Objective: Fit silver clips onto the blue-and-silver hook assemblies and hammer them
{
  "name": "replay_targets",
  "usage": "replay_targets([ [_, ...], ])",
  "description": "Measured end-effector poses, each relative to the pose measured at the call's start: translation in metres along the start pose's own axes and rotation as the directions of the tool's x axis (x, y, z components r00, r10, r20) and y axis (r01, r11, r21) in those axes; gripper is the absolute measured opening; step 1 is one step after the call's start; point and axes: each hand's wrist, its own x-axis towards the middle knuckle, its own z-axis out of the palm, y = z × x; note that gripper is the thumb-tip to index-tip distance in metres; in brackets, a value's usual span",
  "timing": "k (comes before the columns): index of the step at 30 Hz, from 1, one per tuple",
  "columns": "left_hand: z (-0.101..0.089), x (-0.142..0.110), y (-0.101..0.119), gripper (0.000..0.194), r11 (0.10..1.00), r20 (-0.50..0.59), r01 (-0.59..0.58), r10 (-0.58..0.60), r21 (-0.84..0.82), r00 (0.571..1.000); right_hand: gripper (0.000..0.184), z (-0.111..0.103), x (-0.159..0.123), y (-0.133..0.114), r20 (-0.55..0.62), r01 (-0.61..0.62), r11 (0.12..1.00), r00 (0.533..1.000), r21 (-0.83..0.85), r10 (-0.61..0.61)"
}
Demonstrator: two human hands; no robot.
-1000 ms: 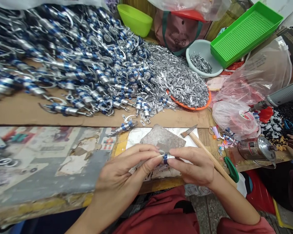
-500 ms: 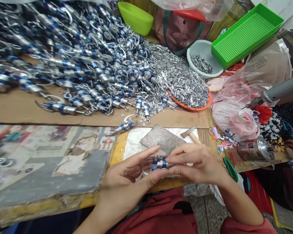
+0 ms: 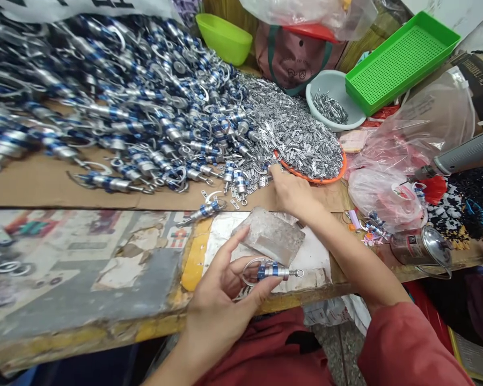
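Observation:
My left hand (image 3: 229,295) holds a blue-and-silver metal fitting (image 3: 269,269) with curved hook arms at one end and a small ring at the other. It is gripped between thumb and fingers above the table's front edge. Stretched forward, my right hand (image 3: 292,192) has its fingertips drawn together at the edge of a heap of small perforated metal plates (image 3: 301,128). What those fingers pinch, if anything, is hidden. Beneath the left hand's fitting lies a grey stone block (image 3: 271,233) on white paper. Another similar fitting (image 3: 203,212) rests left of the block.
A large pile of such fittings (image 3: 145,118) covers the back left. An orange tray (image 3: 334,178) holds metal plates. Behind are a pale bowl (image 3: 316,80) of metal pins and a green basket (image 3: 402,59). At right are a power screwdriver (image 3: 467,150) and a metal mug (image 3: 410,246).
My right hand has let go of the fitting and moved forward to the plate heap. My left hand keeps the fitting, whose ring end now shows. The knife-like tool beside the block is now covered.

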Motion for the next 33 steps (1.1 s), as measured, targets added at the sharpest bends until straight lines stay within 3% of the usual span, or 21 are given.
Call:
replay_targets([
  [2, 0.0, 0.002, 0.001, 0.086, 1.0, -0.014, 0.008, -0.008, 0.01, 1.0, 0.046, -0.001, -0.009, 0.012, -0.009, 0.025, 0.998, 1.0, 0.052, -0.024],
  [4, -0.001, 0.006, 0.002, 0.085, 1.0, -0.03, 0.0, 0.0, 0.011, 1.0, 0.036, -0.001, -0.021, 0.021, -0.11, 0.088, 0.979, 0.992, 0.186, -0.068],
  [8, -0.005, 0.013, 0.001, 0.089, 0.999, -0.03, -0.031, 0.031, -0.032, 0.999, 0.01, -0.006, -0.06, 0.019, -0.296, 0.269, 0.785, 0.948, 0.558, -0.115],
  [10, -0.006, 0.015, 0.0, 0.09, 0.998, -0.026, -0.037, 0.036, -0.043, 0.999, 0.01, -0.012, -0.083, 0.011, -0.354, 0.366, 0.717, 0.919, 0.593, -0.177],
  [13, -0.007, 0.016, -0.001, 0.088, 0.998, -0.025, -0.049, 0.048, -0.046, 0.999, 0.014, -0.019, -0.108, 0.002, -0.386, 0.464, 0.735, 0.875, 0.495, -0.292],
  [18, -0.006, 0.015, 0.0, 0.089, 0.996, -0.009, -0.049, 0.048, -0.077, 0.999, 0.013, -0.017, -0.108, -0.004, -0.228, 0.45, 0.726, 0.892, 0.52, -0.389],
  [23, -0.005, 0.015, 0.003, 0.09, 0.995, 0.002, -0.02, 0.02, -0.097, 1.0, 0.011, -0.019, -0.097, -0.007, -0.145, 0.356, 0.75, 0.931, 0.558, -0.334],
  [25, -0.004, 0.015, 0.004, 0.09, 0.994, 0.005, -0.012, 0.013, -0.108, 1.0, 0.009, -0.02, -0.099, -0.009, -0.158, 0.322, 0.766, 0.946, 0.557, -0.283],
  [29, -0.005, 0.014, 0.004, 0.087, 0.994, 0.002, -0.004, 0.004, -0.112, 1.0, 0.015, -0.015, -0.105, -0.016, -0.292, 0.34, 0.766, 0.934, 0.545, -0.207],
  [33, -0.008, 0.017, -0.002, 0.087, 0.994, 0.027, -0.013, 0.016, -0.112, 1.0, 0.015, -0.01, -0.103, -0.016, -0.242, 0.288, 0.75, 0.954, 0.595, -0.175],
])
